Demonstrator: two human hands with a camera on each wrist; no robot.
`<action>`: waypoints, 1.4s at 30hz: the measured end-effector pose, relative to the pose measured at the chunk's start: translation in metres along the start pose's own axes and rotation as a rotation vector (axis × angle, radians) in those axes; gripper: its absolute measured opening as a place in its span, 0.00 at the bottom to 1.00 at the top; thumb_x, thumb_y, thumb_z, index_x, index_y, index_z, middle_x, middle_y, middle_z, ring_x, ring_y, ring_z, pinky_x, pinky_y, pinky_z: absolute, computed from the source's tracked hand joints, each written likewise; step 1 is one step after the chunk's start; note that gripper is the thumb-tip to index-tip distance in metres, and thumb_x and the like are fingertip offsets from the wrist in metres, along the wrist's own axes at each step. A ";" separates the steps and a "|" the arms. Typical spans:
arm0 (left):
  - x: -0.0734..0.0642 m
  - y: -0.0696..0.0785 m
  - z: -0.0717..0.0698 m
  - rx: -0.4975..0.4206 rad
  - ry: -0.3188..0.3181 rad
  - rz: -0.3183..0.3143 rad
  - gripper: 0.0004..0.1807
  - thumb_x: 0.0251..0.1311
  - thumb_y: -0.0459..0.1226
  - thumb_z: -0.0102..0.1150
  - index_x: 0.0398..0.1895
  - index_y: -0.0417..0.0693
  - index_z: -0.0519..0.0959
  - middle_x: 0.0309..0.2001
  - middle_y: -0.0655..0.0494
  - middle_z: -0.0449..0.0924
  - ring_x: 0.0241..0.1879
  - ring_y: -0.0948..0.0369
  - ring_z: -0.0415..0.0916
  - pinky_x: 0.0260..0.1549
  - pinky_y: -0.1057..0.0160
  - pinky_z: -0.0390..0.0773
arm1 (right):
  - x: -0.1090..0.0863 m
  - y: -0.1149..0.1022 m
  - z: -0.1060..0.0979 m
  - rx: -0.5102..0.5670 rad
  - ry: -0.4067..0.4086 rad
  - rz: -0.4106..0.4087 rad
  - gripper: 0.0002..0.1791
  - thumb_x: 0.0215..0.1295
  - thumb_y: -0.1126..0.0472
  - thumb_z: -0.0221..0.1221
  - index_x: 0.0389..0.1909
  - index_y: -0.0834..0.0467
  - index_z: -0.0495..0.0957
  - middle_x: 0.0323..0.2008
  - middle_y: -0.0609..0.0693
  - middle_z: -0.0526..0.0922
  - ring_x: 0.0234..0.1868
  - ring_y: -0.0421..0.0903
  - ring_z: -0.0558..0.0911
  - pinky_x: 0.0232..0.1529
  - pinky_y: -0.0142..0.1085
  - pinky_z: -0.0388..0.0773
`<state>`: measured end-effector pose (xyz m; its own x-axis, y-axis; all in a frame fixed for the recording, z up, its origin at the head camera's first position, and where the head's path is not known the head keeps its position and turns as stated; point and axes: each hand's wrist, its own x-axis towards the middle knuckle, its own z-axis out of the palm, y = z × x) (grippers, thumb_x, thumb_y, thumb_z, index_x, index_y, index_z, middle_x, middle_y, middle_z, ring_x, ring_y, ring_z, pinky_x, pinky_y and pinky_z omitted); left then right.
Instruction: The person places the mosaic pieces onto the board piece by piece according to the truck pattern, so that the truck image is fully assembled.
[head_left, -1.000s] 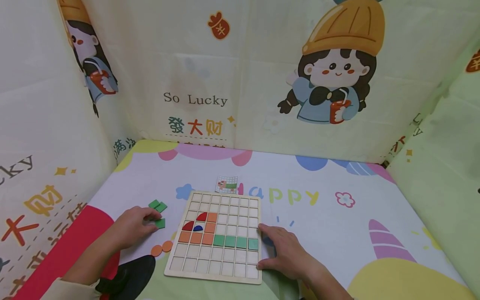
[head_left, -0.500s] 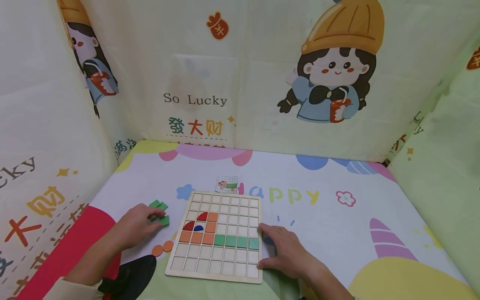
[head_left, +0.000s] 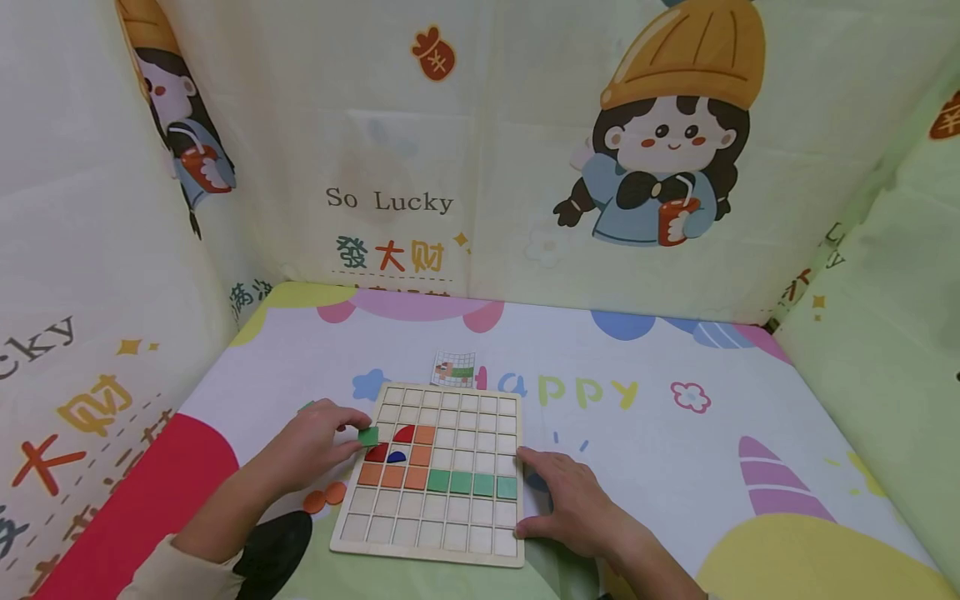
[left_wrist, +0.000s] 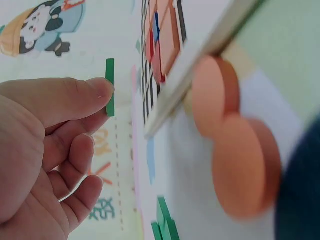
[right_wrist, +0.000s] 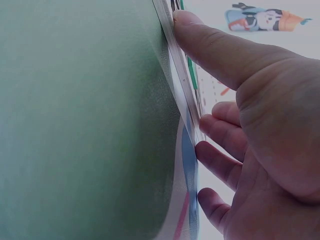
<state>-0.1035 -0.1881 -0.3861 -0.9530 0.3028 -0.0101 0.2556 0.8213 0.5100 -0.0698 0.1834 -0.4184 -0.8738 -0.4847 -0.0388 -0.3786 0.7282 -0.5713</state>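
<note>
My left hand (head_left: 311, 446) pinches a green square tile (head_left: 368, 437) between thumb and index finger, just above the left edge of the wooden grid board (head_left: 420, 531). In the left wrist view the same tile (left_wrist: 110, 68) is seen edge-on. The board holds orange squares (head_left: 392, 476), red quarter-round pieces (head_left: 404, 433), a blue piece (head_left: 397, 457) and a row of green tiles (head_left: 472, 483). On the board's right edge rests my right hand (head_left: 573, 508), its thumb and fingers spread and touching the rim (right_wrist: 182, 75).
Two orange discs (head_left: 324, 497) lie left of the board. More green tiles (left_wrist: 165, 222) lie on the table, mostly hidden behind my left hand in the head view. A small printed grid card (head_left: 453, 369) sits at the board's far edge. Printed cloth walls surround the table.
My left hand has picked up a green tile from the loose ones and carried it right, to the board's left edge. The right hand and the board have stayed put.
</note>
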 end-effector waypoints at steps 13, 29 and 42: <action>0.015 0.030 0.014 -0.007 -0.019 0.082 0.10 0.61 0.34 0.68 0.45 0.51 0.85 0.41 0.60 0.78 0.44 0.58 0.72 0.40 0.58 0.78 | 0.000 -0.004 -0.002 0.006 -0.019 0.020 0.51 0.48 0.39 0.75 0.70 0.58 0.67 0.64 0.53 0.74 0.66 0.58 0.69 0.60 0.62 0.62; 0.031 0.064 0.037 -0.040 -0.072 0.180 0.12 0.58 0.32 0.66 0.46 0.46 0.87 0.42 0.59 0.82 0.43 0.59 0.71 0.42 0.55 0.77 | 0.000 -0.002 -0.001 -0.007 0.001 0.007 0.50 0.48 0.40 0.75 0.70 0.58 0.68 0.64 0.53 0.75 0.65 0.57 0.70 0.59 0.62 0.63; 0.041 0.080 0.052 -0.004 -0.090 0.281 0.11 0.60 0.36 0.67 0.46 0.48 0.87 0.42 0.62 0.84 0.43 0.60 0.73 0.43 0.59 0.76 | 0.000 -0.004 -0.002 -0.006 -0.011 0.015 0.51 0.48 0.39 0.75 0.70 0.58 0.67 0.64 0.53 0.75 0.66 0.58 0.69 0.60 0.62 0.62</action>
<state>-0.1132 -0.0852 -0.3908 -0.8264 0.5603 0.0559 0.5069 0.6972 0.5069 -0.0687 0.1817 -0.4147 -0.8760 -0.4790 -0.0560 -0.3676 0.7383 -0.5655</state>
